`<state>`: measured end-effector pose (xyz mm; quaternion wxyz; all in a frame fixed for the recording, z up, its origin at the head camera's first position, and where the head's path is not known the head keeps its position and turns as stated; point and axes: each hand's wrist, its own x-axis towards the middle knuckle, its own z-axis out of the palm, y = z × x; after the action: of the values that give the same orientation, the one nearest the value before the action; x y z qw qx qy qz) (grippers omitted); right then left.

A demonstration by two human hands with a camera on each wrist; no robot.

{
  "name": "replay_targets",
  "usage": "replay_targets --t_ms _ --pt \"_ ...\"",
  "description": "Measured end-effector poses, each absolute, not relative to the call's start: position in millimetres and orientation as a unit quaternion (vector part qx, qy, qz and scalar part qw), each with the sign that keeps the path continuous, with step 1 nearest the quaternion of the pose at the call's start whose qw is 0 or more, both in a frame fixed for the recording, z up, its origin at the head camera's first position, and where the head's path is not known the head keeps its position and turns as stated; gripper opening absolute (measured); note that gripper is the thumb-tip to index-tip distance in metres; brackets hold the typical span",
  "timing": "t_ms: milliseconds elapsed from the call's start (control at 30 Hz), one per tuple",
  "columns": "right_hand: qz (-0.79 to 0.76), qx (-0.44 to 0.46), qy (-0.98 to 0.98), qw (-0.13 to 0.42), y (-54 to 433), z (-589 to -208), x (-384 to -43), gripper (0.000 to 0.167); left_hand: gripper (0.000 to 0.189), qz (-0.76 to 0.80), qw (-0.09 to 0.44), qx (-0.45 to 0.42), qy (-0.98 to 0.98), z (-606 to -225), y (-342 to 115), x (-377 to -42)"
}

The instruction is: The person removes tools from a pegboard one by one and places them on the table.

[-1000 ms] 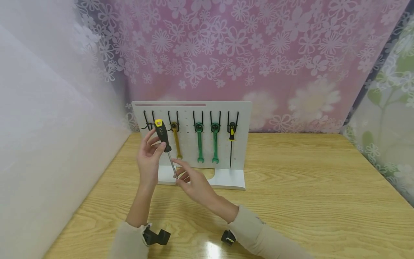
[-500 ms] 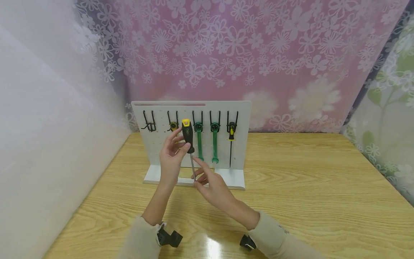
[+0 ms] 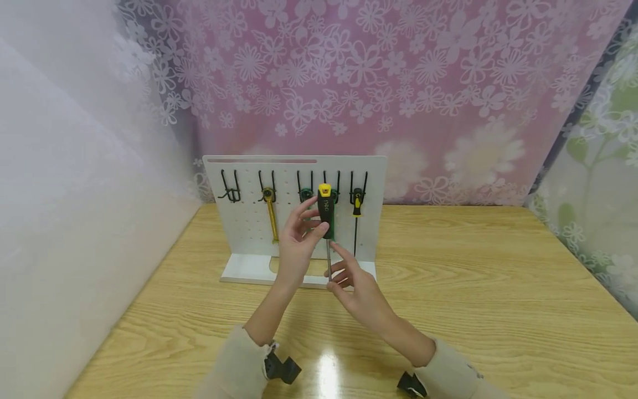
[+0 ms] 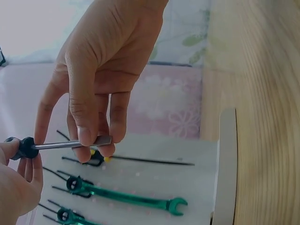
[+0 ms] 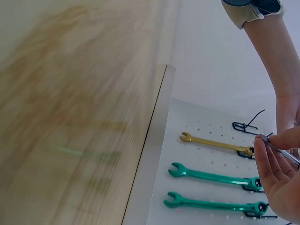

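A flat-blade screwdriver (image 3: 326, 213) with a black handle and yellow end stands nearly upright before the pegboard in the head view. My left hand (image 3: 296, 244) grips its handle between thumb and fingers. Lower down, my right hand (image 3: 361, 293) pinches the steel shaft close to the tip. In the left wrist view the flat blade (image 4: 103, 140) shows between the right hand's thumb and fingers. Behind the screwdriver hang two green wrenches, mostly covered in the head view; the right wrist view shows the upper green wrench (image 5: 211, 176) and the lower green wrench (image 5: 215, 205).
The white pegboard (image 3: 249, 233) stands on the wooden table (image 3: 473, 288). A yellow wrench (image 3: 271, 216) and a smaller black-and-yellow screwdriver (image 3: 356, 205) hang from it. At its far left is a black double hook (image 3: 231, 194). A pale wall (image 3: 99, 166) borders the left side.
Both hands have carried the screwdriver rightward across the front of the pegboard, from near the left hook to before the right green wrench. Its lean has straightened to nearly upright.
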<state>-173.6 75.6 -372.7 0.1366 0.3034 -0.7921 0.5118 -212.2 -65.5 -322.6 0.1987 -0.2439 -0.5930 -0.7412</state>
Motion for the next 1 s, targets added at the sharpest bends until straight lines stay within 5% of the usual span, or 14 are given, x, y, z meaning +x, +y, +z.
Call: replay_targets --t_ms 267,567,1000 --pt "0.514 0.310 -0.779 0.180 100.1 -351.9 -154.3 0.070 0.044 -0.734 0.186 -0.261 -0.598 -321.1 -33.9 -210.6" --pt "0.498 0.306 -0.781 0.222 132.8 -379.3 -166.4 0.078 0.044 -0.739 0.167 -0.276 -0.591 -323.0 -1.5 -211.8" --pt "0.518 0.295 -0.777 0.203 167.2 -390.6 -163.4 0.079 0.049 -0.719 0.110 -0.292 -0.621 -319.6 24.1 -202.0"
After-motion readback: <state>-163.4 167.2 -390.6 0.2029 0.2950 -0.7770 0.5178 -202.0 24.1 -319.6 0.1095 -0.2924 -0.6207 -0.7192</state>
